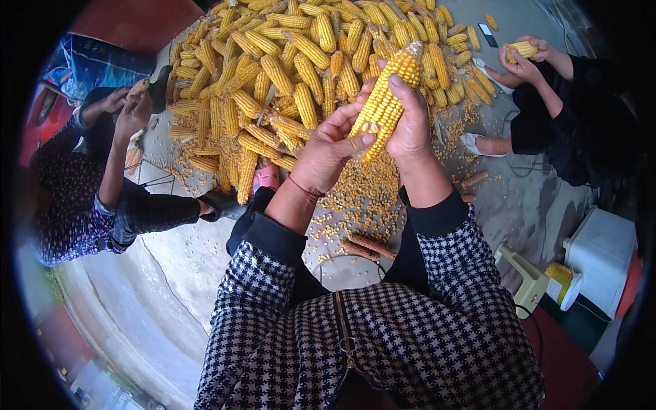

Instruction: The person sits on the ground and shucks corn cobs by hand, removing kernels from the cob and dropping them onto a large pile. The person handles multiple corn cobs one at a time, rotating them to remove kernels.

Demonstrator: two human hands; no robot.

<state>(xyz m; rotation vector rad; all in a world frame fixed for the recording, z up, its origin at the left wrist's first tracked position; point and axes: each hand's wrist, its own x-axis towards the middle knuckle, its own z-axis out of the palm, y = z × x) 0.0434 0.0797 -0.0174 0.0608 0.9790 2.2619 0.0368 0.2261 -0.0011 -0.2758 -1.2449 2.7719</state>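
Observation:
An ear of dried yellow corn is held up between both my hands, tilted with its pale end to the upper right. My left hand grips the lower left side, its thumb by a small patch of loosened kernels. Around the right side of the same ear wraps my right hand, thumb lying along the kernels. Beyond my hands rises a large heap of corn ears. Loose kernels cover the floor below my hands, and bare reddish cobs lie nearer to me.
At the left sits a person holding a cob; at the right another person holds a corn ear. A phone lies beyond the right person's hands. A white container, a yellow tub and a pale green appliance stand lower right.

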